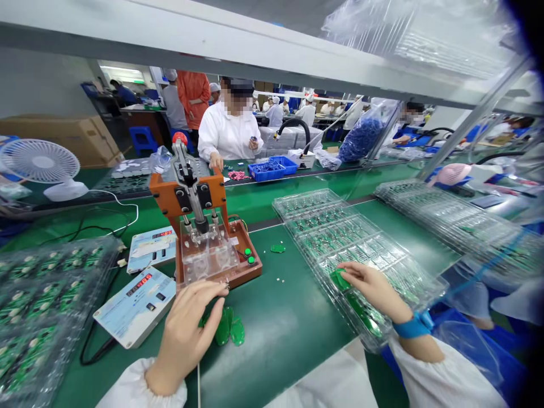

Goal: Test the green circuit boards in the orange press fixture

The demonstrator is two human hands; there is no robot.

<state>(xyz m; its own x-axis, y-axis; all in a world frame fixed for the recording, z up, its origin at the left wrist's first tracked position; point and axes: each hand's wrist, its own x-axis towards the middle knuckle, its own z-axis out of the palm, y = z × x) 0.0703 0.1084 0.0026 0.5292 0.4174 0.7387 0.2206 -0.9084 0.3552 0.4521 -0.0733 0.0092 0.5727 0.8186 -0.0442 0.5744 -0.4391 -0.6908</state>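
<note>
My right hand point(376, 288), with a blue band at the wrist, pinches green circuit boards point(339, 279) over the near left part of a clear plastic tray point(317, 258). More green boards fill the tray's compartments. My left hand point(187, 326) is by the front edge of a brown test fixture point(242, 281), fingers stretched out and thumb apart. A small shiny bit shows at its fingertips; whether it is touched I cannot tell. Beside that hand, several loose green boards point(232, 327) lie on the green mat, partly hidden by it. The fixture's lever clamp point(189, 170) stands above its clear plate.
Two meter boxes point(138, 306) with red digits sit left of the fixture. Trays of boards point(38, 300) lie at far left and at right point(459, 218). One green board point(277, 248) rests mid-mat. A co-worker point(232, 130) sits opposite, behind a blue bin point(272, 170). A shelf crosses overhead.
</note>
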